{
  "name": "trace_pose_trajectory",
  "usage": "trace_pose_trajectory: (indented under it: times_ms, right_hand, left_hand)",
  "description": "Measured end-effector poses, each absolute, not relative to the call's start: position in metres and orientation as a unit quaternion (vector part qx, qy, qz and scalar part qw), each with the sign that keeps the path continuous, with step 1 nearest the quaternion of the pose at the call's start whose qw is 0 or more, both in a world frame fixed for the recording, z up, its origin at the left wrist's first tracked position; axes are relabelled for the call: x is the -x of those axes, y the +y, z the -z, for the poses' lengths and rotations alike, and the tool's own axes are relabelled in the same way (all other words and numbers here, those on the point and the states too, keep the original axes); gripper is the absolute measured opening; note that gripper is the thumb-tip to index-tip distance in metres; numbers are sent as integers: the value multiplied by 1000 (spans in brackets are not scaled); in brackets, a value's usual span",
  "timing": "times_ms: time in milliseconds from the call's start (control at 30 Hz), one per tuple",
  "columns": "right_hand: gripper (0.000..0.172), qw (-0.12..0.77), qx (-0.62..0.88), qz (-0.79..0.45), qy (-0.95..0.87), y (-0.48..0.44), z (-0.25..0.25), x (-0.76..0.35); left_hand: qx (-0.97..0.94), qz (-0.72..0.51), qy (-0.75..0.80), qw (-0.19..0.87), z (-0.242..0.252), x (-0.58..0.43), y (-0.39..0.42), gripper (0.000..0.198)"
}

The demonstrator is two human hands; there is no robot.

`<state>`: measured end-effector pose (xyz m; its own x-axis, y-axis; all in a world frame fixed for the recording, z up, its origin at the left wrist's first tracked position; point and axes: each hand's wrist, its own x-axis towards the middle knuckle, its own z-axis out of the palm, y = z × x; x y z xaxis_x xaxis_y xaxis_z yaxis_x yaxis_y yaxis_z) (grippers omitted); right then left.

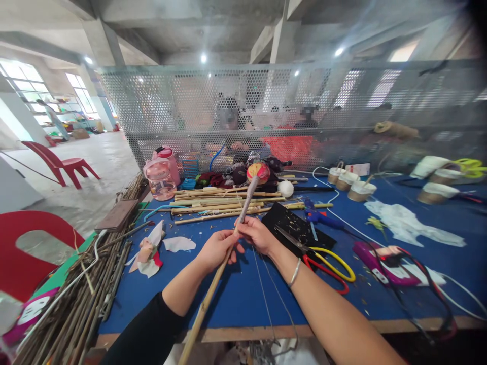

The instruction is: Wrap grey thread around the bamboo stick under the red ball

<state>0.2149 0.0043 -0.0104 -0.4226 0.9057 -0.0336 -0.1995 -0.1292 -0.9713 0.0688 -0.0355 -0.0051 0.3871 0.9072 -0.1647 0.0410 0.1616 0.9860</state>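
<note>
A long bamboo stick [207,299] slants up from the bottom edge, its upper part wrapped in greyish material and topped by a red and yellow ball [258,173]. My left hand [220,250] is closed round the stick near the middle of the view. Just above it on the right, my right hand [254,233] pinches the stick at the lower end of the wrapping. Thin threads [262,284] hang from near my right hand past the table edge. Scissors [327,261] with red and yellow handles lie right of my hands on a black cloth [285,223].
Bamboo sticks [213,205], a white ball [285,189] and pink bottles [160,177] lie or stand behind my hands. A blue glue gun [323,218] is at right, a twig pile [87,294] at left. People sit behind a perforated screen [171,111].
</note>
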Motion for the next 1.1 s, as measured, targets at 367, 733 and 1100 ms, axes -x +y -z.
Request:
trace_pose_trajectory:
  times_ms: [367, 733, 1100]
  right_hand:
    - [37, 405, 326, -683, -513, 8, 10, -214]
    - [39, 410, 370, -649, -523, 7, 16, -211]
    - [39, 417, 361, -644, -530, 6, 13, -211]
  left_hand:
    - [-575, -392, 522, 493, -2, -71, -40, 33]
    - [-643, -398, 576, 309, 5, -64, -37, 29]
    - [-622, -375, 538, 428, 8, -70, -37, 37]
